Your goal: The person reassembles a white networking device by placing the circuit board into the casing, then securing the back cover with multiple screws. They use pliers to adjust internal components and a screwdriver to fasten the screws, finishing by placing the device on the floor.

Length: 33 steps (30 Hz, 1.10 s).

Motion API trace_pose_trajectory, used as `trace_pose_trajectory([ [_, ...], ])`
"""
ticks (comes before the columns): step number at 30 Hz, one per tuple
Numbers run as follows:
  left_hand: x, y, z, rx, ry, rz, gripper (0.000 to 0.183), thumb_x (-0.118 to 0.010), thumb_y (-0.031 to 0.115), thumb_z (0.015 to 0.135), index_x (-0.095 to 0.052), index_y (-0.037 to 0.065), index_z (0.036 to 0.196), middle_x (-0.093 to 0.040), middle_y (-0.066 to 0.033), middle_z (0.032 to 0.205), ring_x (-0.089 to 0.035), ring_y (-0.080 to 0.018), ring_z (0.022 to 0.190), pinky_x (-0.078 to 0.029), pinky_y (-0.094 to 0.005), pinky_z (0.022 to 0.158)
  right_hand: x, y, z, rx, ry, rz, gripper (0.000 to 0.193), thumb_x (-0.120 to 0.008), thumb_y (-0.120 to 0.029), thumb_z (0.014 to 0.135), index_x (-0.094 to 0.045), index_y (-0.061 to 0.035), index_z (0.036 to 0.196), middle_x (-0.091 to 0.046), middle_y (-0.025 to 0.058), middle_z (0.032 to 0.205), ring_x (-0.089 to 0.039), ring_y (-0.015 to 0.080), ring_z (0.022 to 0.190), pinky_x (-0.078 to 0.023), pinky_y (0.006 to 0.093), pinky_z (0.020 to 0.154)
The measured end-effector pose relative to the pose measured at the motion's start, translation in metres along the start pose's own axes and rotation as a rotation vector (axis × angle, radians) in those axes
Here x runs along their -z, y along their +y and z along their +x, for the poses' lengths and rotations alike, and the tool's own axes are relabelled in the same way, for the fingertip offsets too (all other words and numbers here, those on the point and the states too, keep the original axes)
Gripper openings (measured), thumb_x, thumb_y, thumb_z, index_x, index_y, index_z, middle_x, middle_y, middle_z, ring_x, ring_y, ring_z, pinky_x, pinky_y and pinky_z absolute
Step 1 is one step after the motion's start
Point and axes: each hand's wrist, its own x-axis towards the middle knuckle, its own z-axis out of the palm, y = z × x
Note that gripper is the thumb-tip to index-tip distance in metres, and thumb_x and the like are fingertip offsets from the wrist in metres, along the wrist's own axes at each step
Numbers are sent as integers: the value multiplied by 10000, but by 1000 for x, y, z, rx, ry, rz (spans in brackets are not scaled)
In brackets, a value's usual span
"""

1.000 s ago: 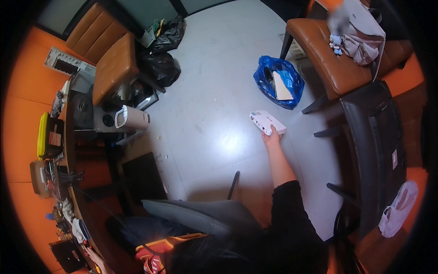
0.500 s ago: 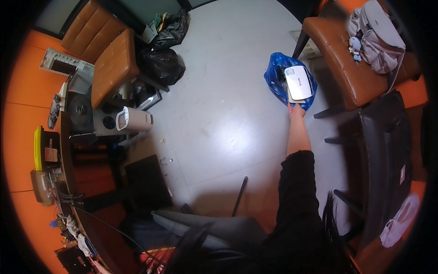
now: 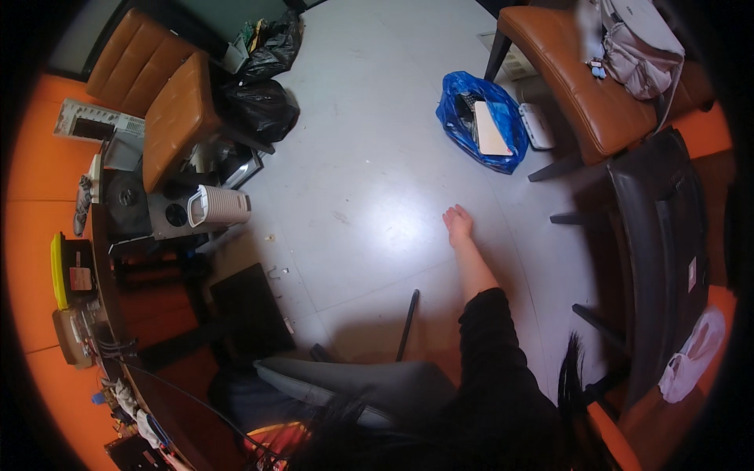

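My right hand (image 3: 458, 224) is held over the grey floor in front of a blue plastic bag (image 3: 512, 162). It holds nothing, and its fingers are loosely bent and a little apart. Inside the open bag lies a flat cream-coloured box-like piece (image 3: 492, 129), with something dark and meshed beside it. Against the bag's right side is a white flat device with rounded corners (image 3: 536, 127), tilted up between the bag and the chair leg. My left hand does not show.
A brown chair (image 3: 550, 55) with a grey bag (image 3: 640, 47) stands behind the blue bag, a black chair (image 3: 660, 243) at right. On the left are another brown chair (image 3: 177, 118), black rubbish bags (image 3: 263, 110), a white slatted bin (image 3: 220, 206) and a cluttered desk (image 3: 106, 267).
My right hand has let go of the white device and drawn back toward me. The device has gone from on top of the blue bag to its right side, uncovering the cream piece.
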Motion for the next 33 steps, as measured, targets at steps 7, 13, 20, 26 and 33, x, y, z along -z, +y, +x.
trace_pose_trajectory([
  [7,-1,16,3,-6,-14,18,512,-279,409,971,-369,125,1388,-362,-125,1427,-396,-272,1271,-299,-387,1040,9,69,-25,-97,75,9,326,-516,8,880,-473,53,1200,-538,211,1131,-570,296,1021,-527,388,864],
  [13,0,13,3,-4,-26,16,516,-288,412,967,-381,119,1382,-368,-129,1422,-403,-269,1267,-306,-384,1039,23,144,-76,-175,117,0,231,-514,45,853,-542,52,1082,-589,162,951,-615,257,843,-556,365,741],
  [20,26,27,-48,-43,-63,-167,520,-298,416,963,-396,113,1374,-374,-133,1417,-412,-265,1262,-314,-382,1038,29,169,-116,-193,-95,-254,291,-497,81,834,-527,34,1120,-592,168,953,-613,248,819,-553,343,727],
  [26,39,119,-128,217,25,14,568,-256,537,930,-319,235,1406,-347,-225,1401,-309,-380,1305,-244,-470,1064,-50,76,-145,299,-564,-368,310,-420,-35,904,-439,-5,1212,-565,202,1040,-590,281,904,-520,371,784],
  [33,57,170,-152,432,46,-297,591,-246,537,943,-157,264,1459,-92,-281,1477,-73,-445,1372,-94,-555,1090,-159,-6,-291,849,-1042,-572,271,-401,-133,959,-458,2,1187,-578,147,966,-589,197,794,-496,288,641],
])
